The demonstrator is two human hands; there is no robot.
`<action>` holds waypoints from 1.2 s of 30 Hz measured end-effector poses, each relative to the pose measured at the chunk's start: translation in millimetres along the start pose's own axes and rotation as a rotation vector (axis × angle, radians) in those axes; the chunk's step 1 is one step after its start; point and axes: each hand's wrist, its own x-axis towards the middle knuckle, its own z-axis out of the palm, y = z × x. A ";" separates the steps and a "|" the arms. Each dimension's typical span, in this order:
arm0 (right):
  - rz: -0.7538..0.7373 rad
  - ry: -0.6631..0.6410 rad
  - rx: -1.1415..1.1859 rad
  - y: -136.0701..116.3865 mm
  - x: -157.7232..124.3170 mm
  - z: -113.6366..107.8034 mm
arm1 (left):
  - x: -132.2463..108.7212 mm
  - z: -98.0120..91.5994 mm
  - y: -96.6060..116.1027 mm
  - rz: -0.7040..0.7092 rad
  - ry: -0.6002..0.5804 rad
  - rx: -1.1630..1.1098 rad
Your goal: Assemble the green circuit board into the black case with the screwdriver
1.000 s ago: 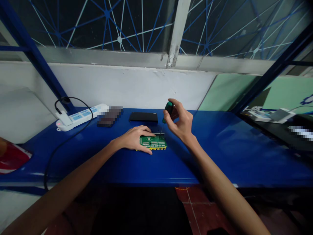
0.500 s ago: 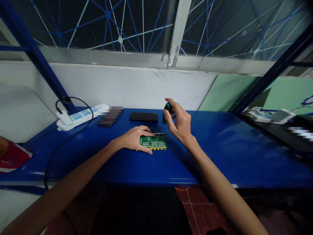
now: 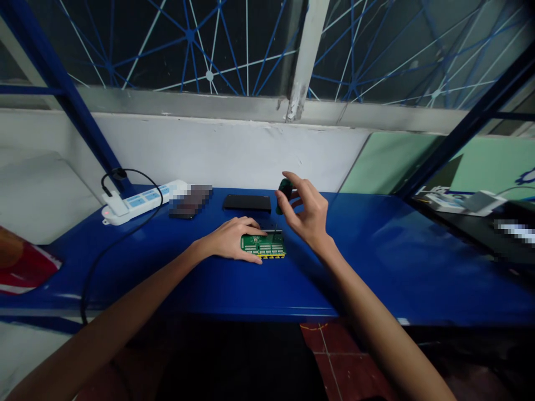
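A green circuit board (image 3: 262,245) with a yellow row of connectors along its near edge lies on the blue table. My left hand (image 3: 234,238) is closed around the board's left end, thumb at the near side and fingers over the far side. In my right hand (image 3: 307,209) is a screwdriver (image 3: 285,192) with a dark green and black handle, held upright between thumb and fingers. Its thin shaft points down to the right part of the board; whether the tip sits in a screw is too small to tell.
Behind the board lies a flat black case (image 3: 246,203). A blurred-out dark phone-like slab (image 3: 190,203) rests beside a white power strip (image 3: 142,201), whose black cable (image 3: 121,236) runs down the left side. A red packet (image 3: 27,264) is at far left, a white device (image 3: 468,201) at right.
The view has shifted slightly. My right fingers have shifted a little on the screwdriver handle, while the shaft stays over the same part of the board. My left hand keeps its grip.
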 end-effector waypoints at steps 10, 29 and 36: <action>0.002 -0.039 -0.009 1.8 -2.5 2.4 | 0.9 3.1 2.1 0.022 0.028 0.006; 0.006 -0.072 -0.054 1.5 -0.3 3.2 | 0.0 -0.3 5.5 0.006 0.007 0.047; 0.029 -0.065 -0.104 -0.1 1.6 2.2 | -0.3 0.5 2.4 -0.016 0.014 -0.029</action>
